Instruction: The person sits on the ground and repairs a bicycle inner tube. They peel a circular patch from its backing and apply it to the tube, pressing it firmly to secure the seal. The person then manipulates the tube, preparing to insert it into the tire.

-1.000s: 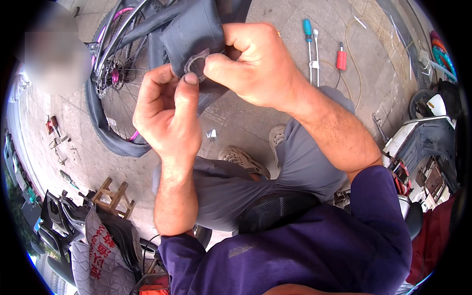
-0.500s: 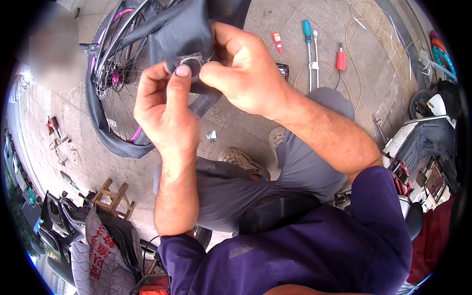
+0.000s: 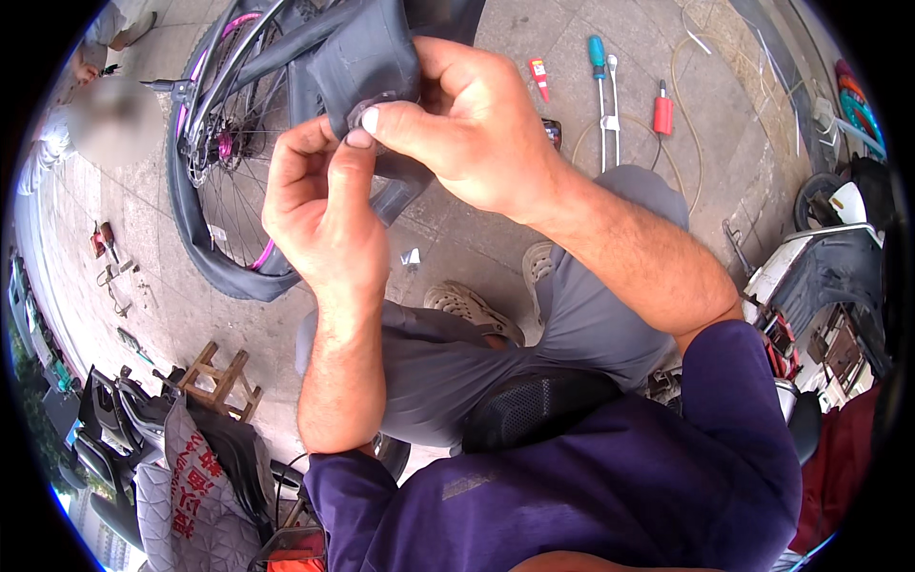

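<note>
A dark grey rubber inner tube (image 3: 367,57) is stretched up in front of me, pinched in both hands. My left hand (image 3: 329,210) is closed on its lower edge, thumb tip up against a small round patch (image 3: 355,116) on the rubber. From the right, my right hand (image 3: 481,124) grips the tube with its fingers behind it. Its thumb lies across the patch and hides most of it. Behind the tube stands a bicycle wheel (image 3: 224,191) with a black tyre and a pink rim.
On the paving to the right lie a teal-handled screwdriver (image 3: 598,76), a metal rod tool (image 3: 613,105), a small red tube (image 3: 539,78) and a red-handled tool (image 3: 662,114). A wooden stool (image 3: 217,377) stands at the lower left. Another person's hand (image 3: 88,72) shows at the upper left.
My right thumb has moved left and up onto the patch, which showed more fully before. My left thumb has dropped slightly. Another person's hand has come into view at the upper left.
</note>
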Demonstrator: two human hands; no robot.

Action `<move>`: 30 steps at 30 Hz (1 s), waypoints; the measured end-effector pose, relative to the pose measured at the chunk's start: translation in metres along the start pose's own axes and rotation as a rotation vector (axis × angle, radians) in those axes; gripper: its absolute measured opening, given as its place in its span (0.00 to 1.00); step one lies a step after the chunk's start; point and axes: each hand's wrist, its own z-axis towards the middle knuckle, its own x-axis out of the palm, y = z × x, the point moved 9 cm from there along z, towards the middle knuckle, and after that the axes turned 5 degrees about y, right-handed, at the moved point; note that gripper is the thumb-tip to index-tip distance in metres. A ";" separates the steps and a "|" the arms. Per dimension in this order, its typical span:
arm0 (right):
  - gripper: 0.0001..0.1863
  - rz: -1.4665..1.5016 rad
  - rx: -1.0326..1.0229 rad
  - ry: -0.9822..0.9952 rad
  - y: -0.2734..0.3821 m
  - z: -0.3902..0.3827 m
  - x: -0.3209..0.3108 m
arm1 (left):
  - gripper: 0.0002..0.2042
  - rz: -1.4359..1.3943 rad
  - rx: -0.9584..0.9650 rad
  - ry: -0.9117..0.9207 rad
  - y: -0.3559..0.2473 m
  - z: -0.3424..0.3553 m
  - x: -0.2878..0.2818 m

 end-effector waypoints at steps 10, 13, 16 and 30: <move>0.09 -0.085 0.088 0.099 0.002 -0.001 -0.001 | 0.09 -0.185 -0.038 -0.053 0.001 0.003 -0.012; 0.10 -0.163 0.096 0.152 0.000 -0.003 0.001 | 0.10 -0.153 -0.069 0.021 -0.006 0.008 -0.004; 0.11 -0.321 0.087 0.212 0.003 -0.004 0.000 | 0.09 -0.044 -0.176 0.155 0.000 0.014 -0.007; 0.11 -0.210 0.155 0.258 0.005 -0.003 -0.003 | 0.11 0.076 -0.105 0.205 -0.012 0.015 -0.003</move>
